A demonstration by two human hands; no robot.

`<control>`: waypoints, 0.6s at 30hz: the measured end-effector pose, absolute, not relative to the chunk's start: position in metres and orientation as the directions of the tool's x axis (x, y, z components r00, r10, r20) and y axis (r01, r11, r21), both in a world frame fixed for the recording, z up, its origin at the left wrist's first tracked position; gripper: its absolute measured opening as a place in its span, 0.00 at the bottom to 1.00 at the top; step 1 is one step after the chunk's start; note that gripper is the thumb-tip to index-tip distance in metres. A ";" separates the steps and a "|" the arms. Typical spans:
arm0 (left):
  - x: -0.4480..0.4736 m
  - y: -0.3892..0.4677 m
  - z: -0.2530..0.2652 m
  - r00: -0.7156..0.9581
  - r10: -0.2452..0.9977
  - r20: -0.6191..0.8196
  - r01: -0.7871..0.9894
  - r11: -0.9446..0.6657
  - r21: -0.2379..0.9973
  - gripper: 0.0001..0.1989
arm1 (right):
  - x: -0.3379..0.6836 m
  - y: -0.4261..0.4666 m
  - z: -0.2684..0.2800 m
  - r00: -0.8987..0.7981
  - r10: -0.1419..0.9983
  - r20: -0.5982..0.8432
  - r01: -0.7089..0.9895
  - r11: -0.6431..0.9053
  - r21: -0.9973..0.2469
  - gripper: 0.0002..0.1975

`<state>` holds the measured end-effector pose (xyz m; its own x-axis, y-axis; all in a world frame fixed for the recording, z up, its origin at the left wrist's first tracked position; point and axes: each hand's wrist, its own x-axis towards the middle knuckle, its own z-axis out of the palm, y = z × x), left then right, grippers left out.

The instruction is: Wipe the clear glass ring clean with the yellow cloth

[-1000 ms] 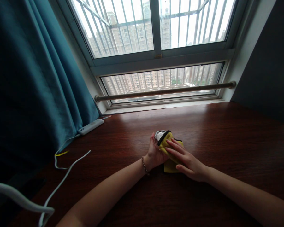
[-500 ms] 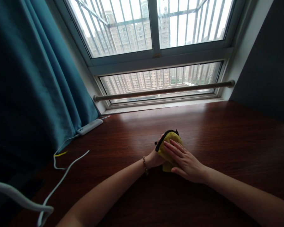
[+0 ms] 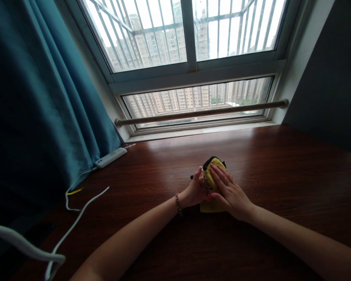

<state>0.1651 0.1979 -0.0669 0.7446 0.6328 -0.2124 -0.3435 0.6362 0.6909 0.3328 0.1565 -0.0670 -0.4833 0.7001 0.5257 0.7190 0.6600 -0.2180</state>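
A yellow cloth (image 3: 211, 178) with black edging is bunched between my hands over the brown wooden tabletop. My right hand (image 3: 233, 195) presses it from the right, fingers together and laid over its face, thumb underneath. My left hand (image 3: 194, 191), with a beaded bracelet at the wrist, is closed with its thumb up. It grips a small object, mostly hidden; a shiny bit (image 3: 206, 182) shows beside the cloth and a dark tip (image 3: 192, 177) sticks out to the left. A lower fold of the cloth hangs beneath my hands.
A white power strip (image 3: 110, 157) lies at the left back by the blue curtain (image 3: 73, 117). White cables (image 3: 76, 222) with a yellow tie run along the left side. Behind the tabletop (image 3: 280, 168) are a window and a horizontal rail (image 3: 201, 113).
The cloth has folded over to the right with my right hand, uncovering my left thumb and fingers and the shiny bit. My left hand has stayed nearly in place.
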 end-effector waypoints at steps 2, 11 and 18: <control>0.163 0.200 -0.063 0.761 0.598 -0.252 -0.323 0.686 0.652 0.35 | 0.333 0.160 -0.069 -0.447 0.725 0.525 0.726 0.636 -0.260 0.33; 0.160 0.201 -0.057 0.808 0.545 -0.223 -0.365 0.761 0.536 0.37 | 0.336 0.163 -0.073 -0.366 0.798 0.479 0.706 0.574 -0.415 0.31; 0.159 0.201 -0.055 0.790 0.557 -0.255 -0.373 0.767 0.522 0.38 | 0.335 0.162 -0.069 -0.352 0.808 0.473 0.696 0.564 -0.446 0.19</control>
<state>0.1593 0.2012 -0.0550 0.7900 0.5574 -0.2554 -0.3727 0.7674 0.5218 0.3347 0.1617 -0.0692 -0.3516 0.8079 0.4730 0.6956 0.5636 -0.4456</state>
